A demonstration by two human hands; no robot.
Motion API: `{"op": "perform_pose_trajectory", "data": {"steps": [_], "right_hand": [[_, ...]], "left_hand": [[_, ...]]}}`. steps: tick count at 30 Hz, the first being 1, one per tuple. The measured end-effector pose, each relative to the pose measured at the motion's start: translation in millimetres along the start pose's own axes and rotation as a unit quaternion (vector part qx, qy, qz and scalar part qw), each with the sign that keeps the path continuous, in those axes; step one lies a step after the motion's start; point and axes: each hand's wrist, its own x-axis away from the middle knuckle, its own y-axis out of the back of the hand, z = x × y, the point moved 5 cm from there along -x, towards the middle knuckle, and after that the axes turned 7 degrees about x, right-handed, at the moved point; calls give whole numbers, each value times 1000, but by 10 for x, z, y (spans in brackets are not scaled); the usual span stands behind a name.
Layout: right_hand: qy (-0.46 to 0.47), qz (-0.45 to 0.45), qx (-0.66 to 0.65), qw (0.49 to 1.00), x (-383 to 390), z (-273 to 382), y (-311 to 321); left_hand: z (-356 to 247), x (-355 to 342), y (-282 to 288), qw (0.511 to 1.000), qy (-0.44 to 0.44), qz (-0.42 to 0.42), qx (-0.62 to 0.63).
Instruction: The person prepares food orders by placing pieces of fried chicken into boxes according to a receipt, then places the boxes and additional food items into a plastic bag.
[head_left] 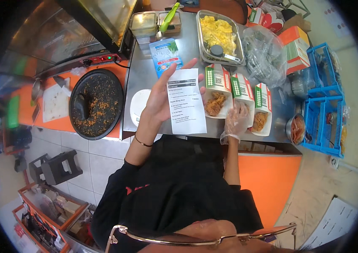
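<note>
So the left hand (162,95) had hold of a long white receipt (189,105), printed side up toward the camera. Call that the middle of the clock. Its fingers were spread behind the paper, a few tips poking out past the right edge; no clue exactly where it was gripped. There was a thin bracelet (143,142) on that forearm.

The right hand (237,117) had a clear plastic glove on and sat between 3 and 4 o'clock, fingers bunched down at the mouth of the middle carton (242,86). Couldn't tell if they were pinching anything, and the hand covered whatever was in there. The left carton (218,78), just beside the receipt toward 2 o'clock, had a fried piece (215,103) showing, and the right carton (263,99), at 3 o'clock, had another piece (260,121) in it. All three were white, red and green, standing in a row on the steel counter (139,71).

Around that: a blue packet (165,55) at 11 o'clock, a clear tub (199,42) of yellow food at 1, a crumpled plastic bag (267,52) at 2, and a blue rack (324,97) out at 3. A metal bowl (289,128) sat between 3 and 4, past the cartons. Over at 9 o'clock was a big black dish (119,101) with orange-brown crumbs (98,116) in it.
</note>
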Motion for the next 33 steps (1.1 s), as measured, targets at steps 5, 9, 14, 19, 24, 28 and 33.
{"op": "perform_pose_trajectory", "data": {"steps": [5, 9, 14, 19, 24, 28, 33], "right_hand": [[-9, -22, 3, 1000, -165, -141, 405], [-73, -39, 54, 995, 63, -796, 461], [-109, -69, 13, 992, -502, -1637, 927], [-383, -158, -87, 906, -854, -3354, 2235], [-239, -195, 40, 950, -1448, -3888, 2958], [-259, -57, 122, 956, -2344, -5460, 2835], [-140, 206, 388, 888, -2948, -5670, 2339]], "left_hand": [[236, -329, -233, 999, 9, 29, -13], [617, -705, -585, 996, 56, 62, -5], [574, -836, -334, 999, -4, -16, -32], [575, -795, -342, 997, -38, -22, -62], [339, -677, -190, 980, -85, -122, -136], [192, -729, -225, 960, -114, -187, -175], [-29, -731, -226, 937, -166, -184, -247]]}}
